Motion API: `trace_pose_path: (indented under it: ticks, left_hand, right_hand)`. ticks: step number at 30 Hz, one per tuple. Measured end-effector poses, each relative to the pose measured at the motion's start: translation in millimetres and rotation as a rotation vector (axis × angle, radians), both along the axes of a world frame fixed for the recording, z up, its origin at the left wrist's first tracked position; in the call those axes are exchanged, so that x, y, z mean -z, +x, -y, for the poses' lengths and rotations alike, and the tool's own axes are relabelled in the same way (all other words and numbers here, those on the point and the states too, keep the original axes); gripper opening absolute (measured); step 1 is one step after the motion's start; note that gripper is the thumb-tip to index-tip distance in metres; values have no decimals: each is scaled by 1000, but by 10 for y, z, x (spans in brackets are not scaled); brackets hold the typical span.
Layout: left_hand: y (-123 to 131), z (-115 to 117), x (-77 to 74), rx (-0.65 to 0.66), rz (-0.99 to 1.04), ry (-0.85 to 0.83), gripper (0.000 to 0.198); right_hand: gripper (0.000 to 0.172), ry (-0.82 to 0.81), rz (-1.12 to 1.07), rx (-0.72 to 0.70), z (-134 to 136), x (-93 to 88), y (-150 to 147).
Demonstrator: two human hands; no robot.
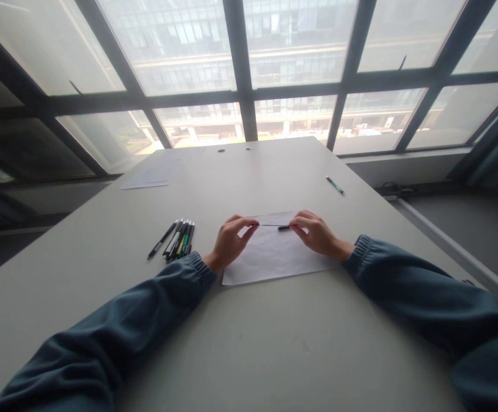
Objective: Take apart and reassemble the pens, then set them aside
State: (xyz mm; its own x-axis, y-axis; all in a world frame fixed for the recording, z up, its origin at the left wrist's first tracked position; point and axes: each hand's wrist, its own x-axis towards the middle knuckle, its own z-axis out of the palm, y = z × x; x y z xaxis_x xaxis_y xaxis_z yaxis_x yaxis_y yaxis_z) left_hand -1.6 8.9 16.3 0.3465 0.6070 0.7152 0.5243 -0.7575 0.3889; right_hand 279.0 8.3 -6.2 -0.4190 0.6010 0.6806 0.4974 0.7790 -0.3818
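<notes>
Over a white sheet of paper [275,257] on the grey table [249,343], both my hands hold one thin dark pen [275,227] level between them. My left hand [230,240] pinches its left end with closed fingers. My right hand [315,232] pinches the right end, where a blue part shows. Both sleeves are dark blue-grey.
Several pens [176,240] lie bunched to the left of my left hand. A single pen [335,185] lies far right near the table edge. Another sheet of paper [152,174] rests at the far left. Large windows [249,68] stand behind the table.
</notes>
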Motion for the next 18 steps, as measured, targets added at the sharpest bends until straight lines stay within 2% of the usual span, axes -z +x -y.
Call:
trace_pose_path:
  ticks: [12, 18]
  left_hand:
    - [16, 17, -14, 70, -36, -14, 11]
    - [17, 21, -5, 56, -18, -36, 11]
  right_hand:
    - [18, 10, 33, -26, 19, -14, 1]
    - [18, 34, 72, -45, 26, -26, 8]
